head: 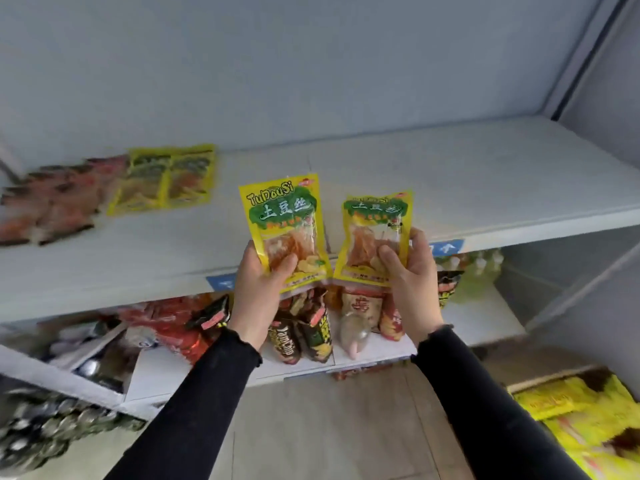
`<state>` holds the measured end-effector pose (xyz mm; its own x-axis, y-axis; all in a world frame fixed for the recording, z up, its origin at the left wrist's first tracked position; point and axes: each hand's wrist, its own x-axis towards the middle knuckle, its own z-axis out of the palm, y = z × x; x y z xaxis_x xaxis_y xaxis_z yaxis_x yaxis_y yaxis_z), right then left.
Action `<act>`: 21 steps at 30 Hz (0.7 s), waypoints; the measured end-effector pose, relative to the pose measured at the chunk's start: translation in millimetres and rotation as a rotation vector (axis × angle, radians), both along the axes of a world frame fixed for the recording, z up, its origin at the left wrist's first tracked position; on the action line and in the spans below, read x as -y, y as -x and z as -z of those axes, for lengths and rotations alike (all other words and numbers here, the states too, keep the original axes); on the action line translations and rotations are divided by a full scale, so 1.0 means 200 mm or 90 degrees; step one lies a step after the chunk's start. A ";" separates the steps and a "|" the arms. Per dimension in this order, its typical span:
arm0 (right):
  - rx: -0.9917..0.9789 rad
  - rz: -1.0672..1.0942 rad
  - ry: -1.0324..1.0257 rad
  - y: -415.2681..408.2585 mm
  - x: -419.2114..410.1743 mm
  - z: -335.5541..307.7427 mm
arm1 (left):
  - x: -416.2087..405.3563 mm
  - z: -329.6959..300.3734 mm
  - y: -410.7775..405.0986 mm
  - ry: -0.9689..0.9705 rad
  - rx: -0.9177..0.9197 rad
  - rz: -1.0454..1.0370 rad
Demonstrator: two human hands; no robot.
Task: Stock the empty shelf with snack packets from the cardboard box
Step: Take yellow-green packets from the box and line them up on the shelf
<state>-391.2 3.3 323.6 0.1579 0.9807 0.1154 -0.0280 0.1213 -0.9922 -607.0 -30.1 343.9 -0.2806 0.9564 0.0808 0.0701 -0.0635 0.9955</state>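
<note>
Snack packets: two yellow packets with green labels are held up side by side in front of the shelf's front edge, both upright, their inner lower corners nearly touching.
Left packet (285, 230): printed "TuDouSi", leaning slightly left, its top over the shelf board.
Right packet (375, 237): sits a little lower than the left one and is tilted slightly to the right.
Left hand (258, 289): grips the left packet's lower part, thumb curled across its front, fingers behind.
Right hand (410, 282): grips the right packet's lower right part, thumb pressed on the front, fingers wrapped round the right edge.
Shelf (450, 174): white board, bare on its right half.
Yellow packets on shelf (166, 180): two of the same kind lying flat, side by side, at the shelf's back left.
Red packets (55, 202): blurred rows lying flat, left of those, at the shelf's left end.
Lower shelf (367, 355): below the shelf, with mixed standing bags.
Cardboard box (585, 410): below and right of the shelf, holding yellow packets.
</note>
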 end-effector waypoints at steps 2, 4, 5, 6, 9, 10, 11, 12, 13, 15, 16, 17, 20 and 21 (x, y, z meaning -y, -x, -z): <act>0.018 -0.044 -0.010 0.18 -0.07 -0.03 | -0.03 -0.01 0.21 -0.015 -0.018 -0.037; 0.021 -0.089 -0.009 0.35 -0.15 -0.05 | -0.07 -0.02 0.38 -0.033 -0.027 -0.080; 0.024 -0.111 -0.009 0.43 -0.19 -0.06 | -0.09 -0.03 0.47 -0.038 -0.028 -0.106; 0.026 -0.126 -0.012 0.51 -0.24 -0.06 | -0.12 -0.03 0.55 -0.042 -0.024 -0.132; 0.015 -0.152 -0.020 0.72 -0.39 -0.08 | -0.22 -0.04 0.79 -0.046 -0.057 -0.182; 0.011 -0.164 -0.022 0.78 -0.44 -0.09 | -0.26 -0.04 0.88 -0.052 -0.073 -0.192; 0.006 -0.176 -0.025 0.85 -0.48 -0.10 | -0.29 -0.04 0.97 -0.054 -0.092 -0.201; 0.012 -0.184 -0.024 0.92 -0.53 -0.10 | -0.33 -0.05 1.05 -0.057 -0.112 -0.208; 0.016 -0.191 -0.021 0.98 -0.57 -0.10 | -0.36 -0.06 1.14 -0.052 -0.136 -0.214; 0.031 -0.207 -0.008 1.11 -0.64 -0.09 | -0.41 -0.06 1.29 -0.037 -0.164 -0.216; 0.035 -0.214 -0.002 1.17 -0.67 -0.10 | -0.43 -0.05 1.37 -0.021 -0.165 -0.217; 0.037 -0.214 0.003 1.22 -0.69 -0.10 | -0.45 -0.05 1.43 -0.004 -0.165 -0.214; 0.056 -0.203 0.020 1.37 -0.74 -0.10 | -0.52 -0.04 1.60 0.037 -0.188 -0.198; 0.058 -0.201 0.021 1.43 -0.76 -0.10 | -0.55 -0.03 1.65 0.046 -0.201 -0.188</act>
